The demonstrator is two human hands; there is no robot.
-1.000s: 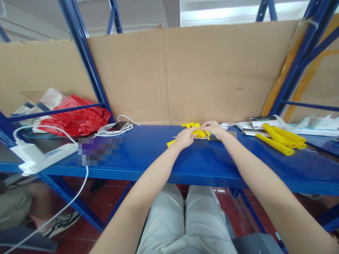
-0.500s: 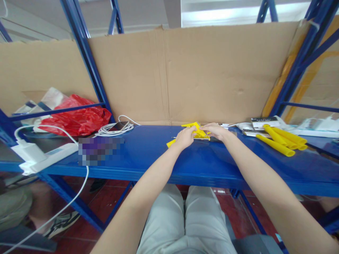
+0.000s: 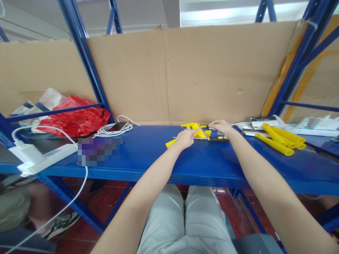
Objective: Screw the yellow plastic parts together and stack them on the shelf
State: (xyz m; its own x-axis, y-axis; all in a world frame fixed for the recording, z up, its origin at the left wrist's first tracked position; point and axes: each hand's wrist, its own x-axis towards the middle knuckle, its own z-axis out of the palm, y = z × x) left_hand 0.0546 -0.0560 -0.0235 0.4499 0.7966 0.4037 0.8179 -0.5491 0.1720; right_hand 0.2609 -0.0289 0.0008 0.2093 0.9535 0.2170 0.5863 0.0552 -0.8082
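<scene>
My left hand is closed on a yellow plastic part with a flat angled face, over the middle of the blue shelf. A screwdriver with a black and yellow handle lies just in front of the part; its shaft points left, partly behind my left hand. My right hand is behind the handle, apart from the yellow part. Its fingers are drawn together near a small dark piece, and what they hold is too small to make out. Another yellow piece lies left of my left wrist.
Several yellow tubes lie at the right beside a small box. At the left are a red plastic bag, a coiled white cable and a power strip. A cardboard sheet stands behind the shelf.
My right hand has left the yellow part and moved right, uncovering the screwdriver handle. My left hand stays at the part, whose flat face now shows tilted.
</scene>
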